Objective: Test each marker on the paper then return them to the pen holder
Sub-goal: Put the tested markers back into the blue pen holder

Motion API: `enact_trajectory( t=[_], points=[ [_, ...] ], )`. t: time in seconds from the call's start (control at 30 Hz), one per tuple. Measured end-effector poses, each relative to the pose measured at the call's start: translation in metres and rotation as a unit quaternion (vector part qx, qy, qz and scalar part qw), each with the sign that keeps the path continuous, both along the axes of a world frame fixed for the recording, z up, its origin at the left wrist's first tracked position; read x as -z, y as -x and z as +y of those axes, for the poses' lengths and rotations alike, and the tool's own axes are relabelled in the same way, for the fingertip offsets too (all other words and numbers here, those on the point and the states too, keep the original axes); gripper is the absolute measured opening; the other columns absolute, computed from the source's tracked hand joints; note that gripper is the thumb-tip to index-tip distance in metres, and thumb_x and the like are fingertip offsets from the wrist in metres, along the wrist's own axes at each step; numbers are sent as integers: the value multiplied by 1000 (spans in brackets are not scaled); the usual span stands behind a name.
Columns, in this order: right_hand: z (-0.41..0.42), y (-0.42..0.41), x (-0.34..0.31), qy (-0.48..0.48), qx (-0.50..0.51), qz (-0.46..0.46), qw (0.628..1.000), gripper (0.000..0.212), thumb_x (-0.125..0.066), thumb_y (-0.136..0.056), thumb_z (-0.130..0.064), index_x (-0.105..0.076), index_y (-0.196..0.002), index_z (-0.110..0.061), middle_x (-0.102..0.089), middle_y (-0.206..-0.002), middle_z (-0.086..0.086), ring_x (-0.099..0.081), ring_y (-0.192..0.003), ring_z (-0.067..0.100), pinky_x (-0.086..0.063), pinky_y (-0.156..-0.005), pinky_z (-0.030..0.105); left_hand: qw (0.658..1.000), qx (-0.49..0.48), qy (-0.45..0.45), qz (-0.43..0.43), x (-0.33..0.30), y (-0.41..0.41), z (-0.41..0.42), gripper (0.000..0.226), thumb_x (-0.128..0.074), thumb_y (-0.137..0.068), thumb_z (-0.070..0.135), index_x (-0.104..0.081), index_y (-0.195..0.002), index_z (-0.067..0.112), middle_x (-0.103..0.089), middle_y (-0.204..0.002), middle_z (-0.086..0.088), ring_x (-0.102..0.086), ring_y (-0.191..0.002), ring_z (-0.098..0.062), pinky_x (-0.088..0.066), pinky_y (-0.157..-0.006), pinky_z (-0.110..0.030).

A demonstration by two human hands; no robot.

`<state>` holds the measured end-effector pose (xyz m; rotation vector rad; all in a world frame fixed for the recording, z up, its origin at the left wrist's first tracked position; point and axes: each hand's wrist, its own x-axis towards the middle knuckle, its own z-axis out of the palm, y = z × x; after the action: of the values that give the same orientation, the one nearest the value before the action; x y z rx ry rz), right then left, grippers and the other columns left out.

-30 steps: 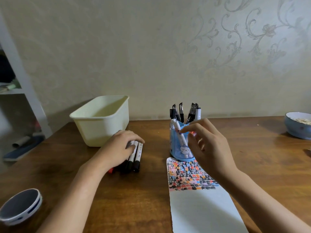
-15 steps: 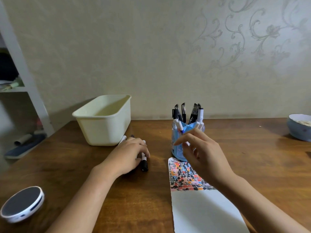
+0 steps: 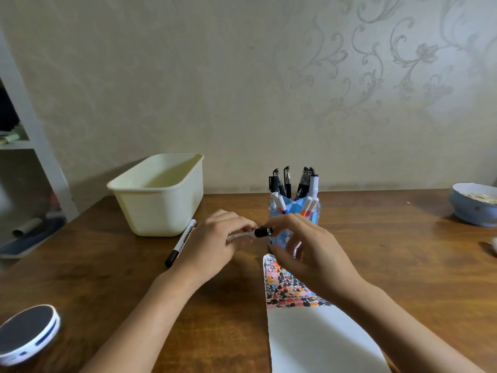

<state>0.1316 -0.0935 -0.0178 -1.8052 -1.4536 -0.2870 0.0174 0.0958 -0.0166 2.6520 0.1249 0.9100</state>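
Observation:
My left hand grips a white marker with a black cap, held level just left of the blue pen holder. My right hand pinches the black cap of that marker with thumb and fingertips. The holder stands behind my hands and carries several black pens and white markers. A second white marker with a black cap lies on the table left of my left hand. The white paper lies in front of the holder, its far end covered in small coloured marks.
A cream plastic tub stands at the back left. A round white and dark device sits at the near left edge. A blue bowl is at the far right. White shelving stands beside the table's left end.
My left hand lifted one marker from the table and carried it right. My right hand left the pen holder and came down onto that marker's cap. One marker stays on the table.

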Motion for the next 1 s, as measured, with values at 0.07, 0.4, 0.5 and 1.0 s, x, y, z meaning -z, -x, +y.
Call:
enact_trajectory(
  t=[0.07,0.4,0.5,1.0],
  points=[
    [-1,3,-4,-30,-11,38,999,37,-61,-88,-48,-56,-121,-32,-63,-108,-22,-66,-79,3,-59,-63,26,1000,7,15,-14,-2,-1,-4,29,-77,-82,16,-74,-108,28,-61,-98,28,-55,-99,4,-45,-80,-13],
    [-2,3,-9,-95,39,85,991,21,-66,-89,-35,-60,-108,-27,-67,-103,-19,-67,-78,4,-57,-63,26,996,60,42,-52,-6,-3,-22,28,-71,-87,22,-70,-115,27,-63,-103,28,-56,-105,4,-45,-85,-7],
    [-6,1,-19,-147,51,97,983,20,-62,-89,-36,-57,-107,-29,-67,-101,-17,-68,-76,7,-58,-62,28,993,58,90,-49,-9,-2,-25,45,-57,-92,43,-58,-135,30,-56,-124,26,-54,-115,3,-46,-87,-7],
    [-15,-20,-34,-264,97,114,953,13,-53,-101,-26,-44,-111,-26,-64,-102,-7,-67,-64,11,-50,-57,28,991,9,55,125,-1,-10,-28,55,-35,-102,52,-16,-153,49,-6,-158,32,-10,-145,4,-21,-115,-33]
  ],
)
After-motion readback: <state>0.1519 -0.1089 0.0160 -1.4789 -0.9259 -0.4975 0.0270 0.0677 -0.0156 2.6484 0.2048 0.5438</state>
